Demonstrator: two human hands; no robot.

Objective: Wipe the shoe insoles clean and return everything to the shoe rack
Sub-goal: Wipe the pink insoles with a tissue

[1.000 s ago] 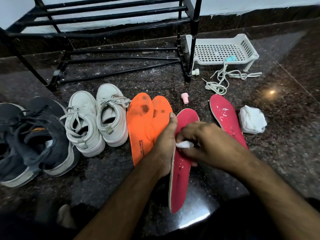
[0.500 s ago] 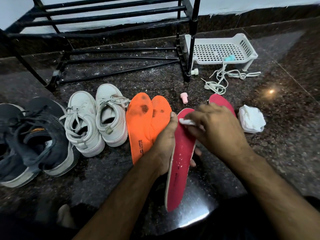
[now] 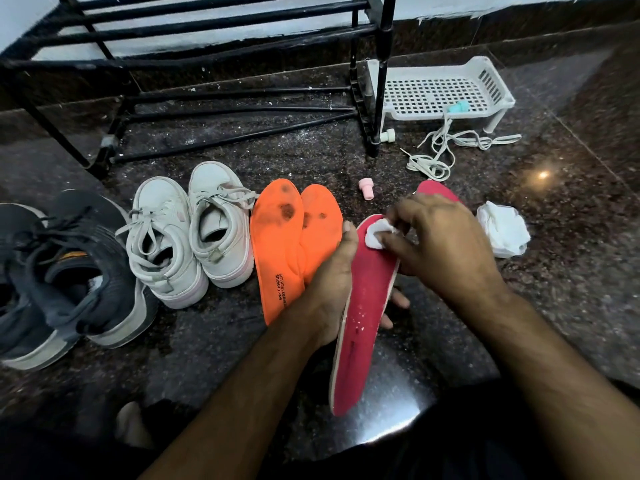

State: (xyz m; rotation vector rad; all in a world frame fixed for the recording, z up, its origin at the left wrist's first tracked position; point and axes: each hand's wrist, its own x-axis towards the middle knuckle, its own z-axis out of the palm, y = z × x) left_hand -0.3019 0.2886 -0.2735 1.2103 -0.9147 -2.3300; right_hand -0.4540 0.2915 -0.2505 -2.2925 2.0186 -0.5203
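Above the dark floor, the left hand [image 3: 332, 285] is gripping the light, bendy pink insole [image 3: 363, 306] mid-length while the right hand [image 3: 440, 244] is pinching a white wipe [image 3: 377, 233] at its toe.

The right hand [image 3: 440, 247] is up at the toe end of the raised pink foam insole [image 3: 367, 306] now, having swept there from the middle of the sole where it was rubbing a second ago. The small white wipe pad [image 3: 377, 233] pinched in its fingers has travelled with it and sits pressed on the pink surface near the rounded tip. The insole itself has swung a little, its toe leaning further from the orange insoles. With the hand this high, most of the second pink insole [image 3: 436, 190] on the floor beyond is covered, only its tip showing.
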